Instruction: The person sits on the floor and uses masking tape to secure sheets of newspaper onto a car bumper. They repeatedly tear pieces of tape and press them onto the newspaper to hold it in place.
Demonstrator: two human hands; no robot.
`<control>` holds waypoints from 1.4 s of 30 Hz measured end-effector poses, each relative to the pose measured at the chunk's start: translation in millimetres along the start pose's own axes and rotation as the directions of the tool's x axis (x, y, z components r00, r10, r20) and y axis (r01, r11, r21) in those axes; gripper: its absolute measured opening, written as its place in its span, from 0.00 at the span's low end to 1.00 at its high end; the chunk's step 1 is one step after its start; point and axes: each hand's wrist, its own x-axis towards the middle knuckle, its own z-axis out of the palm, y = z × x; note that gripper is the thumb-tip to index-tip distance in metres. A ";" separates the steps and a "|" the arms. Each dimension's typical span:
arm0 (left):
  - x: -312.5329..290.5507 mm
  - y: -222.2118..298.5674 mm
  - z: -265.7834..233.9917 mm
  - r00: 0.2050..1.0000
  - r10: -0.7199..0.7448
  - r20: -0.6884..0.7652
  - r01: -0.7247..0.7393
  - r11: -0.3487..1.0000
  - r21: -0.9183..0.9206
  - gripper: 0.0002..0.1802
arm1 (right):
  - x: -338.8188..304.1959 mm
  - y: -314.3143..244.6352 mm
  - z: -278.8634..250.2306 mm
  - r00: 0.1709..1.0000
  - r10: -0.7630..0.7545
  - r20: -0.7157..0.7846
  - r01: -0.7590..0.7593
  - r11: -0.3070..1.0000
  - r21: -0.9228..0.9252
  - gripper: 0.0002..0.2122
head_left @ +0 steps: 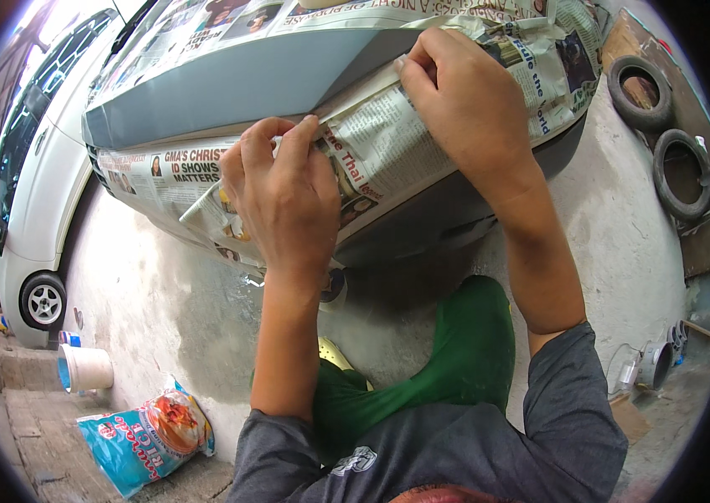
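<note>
Newspaper sheets [392, 138] cover the rear end of a vehicle in front of me, leaving a smooth grey panel [229, 92] bare between them. A pale strip that looks like masking tape [359, 99] runs along the paper's upper edge, against the panel. My left hand [284, 197] is closed in a pinch at this edge, low on the panel. Farther right and higher up, my right hand [472, 105] has its fingers curled, thumb and forefinger pinching the same edge. The fingertips partly hide what they grip. Below the paper a dark grey lower part [422, 235] shows.
A white car [57, 159] stands at the left. Near it are a white bucket [87, 369] lying tilted and a blue printed sack [147, 436]. Two worn tyres [680, 174] lean at the right, above a metal can [655, 365]. My green-trousered leg [472, 344] is bent beneath my arms.
</note>
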 end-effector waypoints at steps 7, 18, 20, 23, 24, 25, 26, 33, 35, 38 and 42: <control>-2.9 4.0 -0.7 0.999 -0.045 -0.002 0.045 0.999 0.009 0.12 | 2.5 -0.9 -2.1 0.998 0.036 0.055 -0.036 0.999 0.008 0.07; -2.9 10.7 -4.1 0.998 0.051 0.028 -0.049 0.994 -0.094 0.16 | 12.0 -12.5 -16.6 0.968 0.197 0.157 -0.172 0.972 -0.158 0.12; -4.4 17.9 -3.3 0.991 0.116 0.072 -0.107 0.987 -0.120 0.18 | 6.4 -9.1 -24.6 0.975 0.188 0.120 -0.176 0.979 -0.101 0.11; -6.3 26.3 -4.0 0.977 0.151 0.151 -0.126 0.978 -0.164 0.21 | -18.0 -4.9 -46.6 0.987 0.161 0.026 -0.163 0.981 0.109 0.08; -6.1 28.5 -2.2 0.971 0.171 0.169 -0.143 0.976 -0.162 0.22 | -32.2 -4.8 -51.5 0.987 0.161 -0.012 -0.155 0.966 0.208 0.07; -6.1 31.5 0.1 0.964 0.188 0.187 -0.159 0.974 -0.160 0.22 | -46.8 -4.5 -52.9 0.983 0.182 -0.025 -0.166 0.941 0.295 0.07; -6.5 36.2 4.6 0.954 0.212 0.210 -0.179 0.970 -0.165 0.23 | -65.0 -1.4 -53.6 0.977 0.211 -0.038 -0.182 0.909 0.376 0.06; 16.0 34.4 17.3 0.898 0.336 0.283 -0.315 0.942 -0.121 0.35 | -142.7 17.5 -46.9 0.929 0.349 0.126 -0.347 0.698 0.626 0.06; 19.2 39.3 23.7 0.889 0.352 0.294 -0.330 0.936 -0.123 0.38 | -141.4 21.9 -49.6 0.940 0.312 0.137 -0.321 0.676 0.663 0.05; 24.2 44.4 29.9 0.874 0.393 0.286 -0.366 0.919 -0.145 0.39 | -140.2 21.9 -53.1 0.949 0.300 0.101 -0.280 0.646 0.710 0.05; 32.6 54.5 31.1 0.853 0.413 0.321 -0.370 0.910 -0.188 0.42 | -140.6 23.9 -56.8 0.956 0.285 0.064 -0.234 0.618 0.751 0.05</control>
